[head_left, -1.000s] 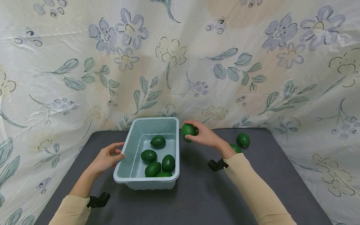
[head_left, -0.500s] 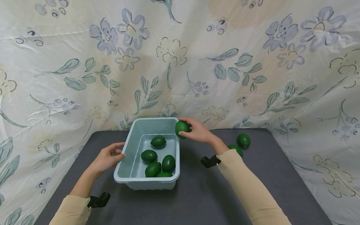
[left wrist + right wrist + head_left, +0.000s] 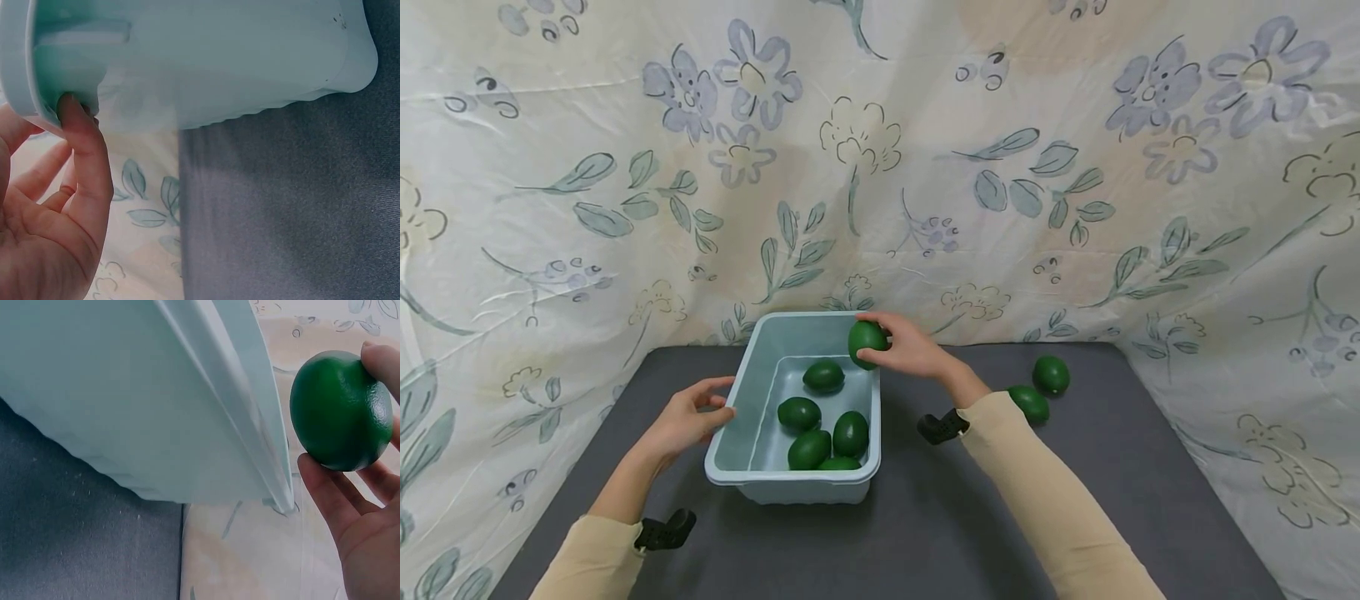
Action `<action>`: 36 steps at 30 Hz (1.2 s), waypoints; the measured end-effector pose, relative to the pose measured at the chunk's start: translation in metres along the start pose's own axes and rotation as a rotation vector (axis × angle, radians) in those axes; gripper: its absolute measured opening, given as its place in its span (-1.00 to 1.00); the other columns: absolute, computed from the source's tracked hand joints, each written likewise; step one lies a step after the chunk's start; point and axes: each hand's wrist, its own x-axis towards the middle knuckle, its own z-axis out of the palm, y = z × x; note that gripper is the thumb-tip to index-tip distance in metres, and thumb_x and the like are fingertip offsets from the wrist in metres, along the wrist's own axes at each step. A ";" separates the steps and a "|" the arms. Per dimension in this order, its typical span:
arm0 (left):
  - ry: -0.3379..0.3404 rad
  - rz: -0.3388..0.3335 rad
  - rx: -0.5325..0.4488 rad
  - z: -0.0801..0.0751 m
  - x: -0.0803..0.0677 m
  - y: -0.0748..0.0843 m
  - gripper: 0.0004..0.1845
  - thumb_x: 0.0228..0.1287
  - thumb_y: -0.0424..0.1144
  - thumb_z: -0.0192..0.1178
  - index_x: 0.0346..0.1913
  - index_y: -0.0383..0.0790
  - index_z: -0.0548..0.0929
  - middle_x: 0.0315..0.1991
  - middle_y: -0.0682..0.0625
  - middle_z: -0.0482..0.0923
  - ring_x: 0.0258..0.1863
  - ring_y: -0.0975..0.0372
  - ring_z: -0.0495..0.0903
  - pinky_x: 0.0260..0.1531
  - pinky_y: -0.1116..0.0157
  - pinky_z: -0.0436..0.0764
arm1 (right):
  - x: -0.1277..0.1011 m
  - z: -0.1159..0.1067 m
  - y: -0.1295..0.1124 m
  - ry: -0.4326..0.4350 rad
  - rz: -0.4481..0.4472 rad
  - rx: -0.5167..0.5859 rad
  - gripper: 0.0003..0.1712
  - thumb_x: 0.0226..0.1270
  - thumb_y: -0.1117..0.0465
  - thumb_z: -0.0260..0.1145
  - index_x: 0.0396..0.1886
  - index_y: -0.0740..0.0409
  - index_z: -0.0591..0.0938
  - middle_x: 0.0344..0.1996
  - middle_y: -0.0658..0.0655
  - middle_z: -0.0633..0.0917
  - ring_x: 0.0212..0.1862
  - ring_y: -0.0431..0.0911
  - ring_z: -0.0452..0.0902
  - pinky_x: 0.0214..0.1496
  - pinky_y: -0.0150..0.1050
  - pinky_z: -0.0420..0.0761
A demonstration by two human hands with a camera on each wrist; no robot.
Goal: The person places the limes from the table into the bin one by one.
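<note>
My right hand (image 3: 913, 346) grips a glossy green avocado (image 3: 866, 343) between thumb and fingers, over the far right rim of a pale blue plastic bin (image 3: 790, 477). Close up in the right wrist view, this avocado (image 3: 337, 412) is above the bin's edge. My left hand (image 3: 685, 421) pinches the bin's left rim; its fingertip tucks under the lip in the left wrist view, against the bin wall (image 3: 219, 56). Several avocados lie inside the bin, one (image 3: 823, 376) toward the back and others (image 3: 809, 450) grouped at the front.
Two more avocados sit to the right on the dark grey table (image 3: 940, 533), one (image 3: 1051, 375) farther back and one (image 3: 1028, 403) partly behind my right sleeve (image 3: 1037, 475). A flowered cloth (image 3: 880, 208) hangs right behind the table.
My right hand has carried the avocado leftward, from beside the bin to over its far right rim. The left hand keeps its place on the bin.
</note>
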 end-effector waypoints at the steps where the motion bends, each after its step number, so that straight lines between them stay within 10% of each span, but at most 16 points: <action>1: 0.000 0.001 -0.001 0.000 0.000 0.000 -0.37 0.23 -0.30 0.15 0.35 -0.22 0.19 -0.08 -0.26 0.42 -0.34 0.15 0.57 -0.40 0.16 0.63 | 0.001 0.001 -0.001 -0.001 -0.001 0.001 -0.32 0.22 0.09 0.28 0.33 0.03 0.30 0.18 0.12 0.40 0.06 -0.03 0.44 -0.09 -0.24 0.54; 36: 0.002 0.006 -0.004 0.000 -0.001 0.000 -0.36 0.23 -0.31 0.16 0.35 -0.22 0.19 -0.08 -0.25 0.41 -0.30 0.14 0.56 -0.39 0.17 0.64 | 0.024 0.031 -0.022 -0.084 -0.030 -0.064 -0.32 0.23 0.05 0.27 0.34 -0.03 0.28 0.21 0.02 0.39 0.05 -0.15 0.44 0.04 -0.24 0.46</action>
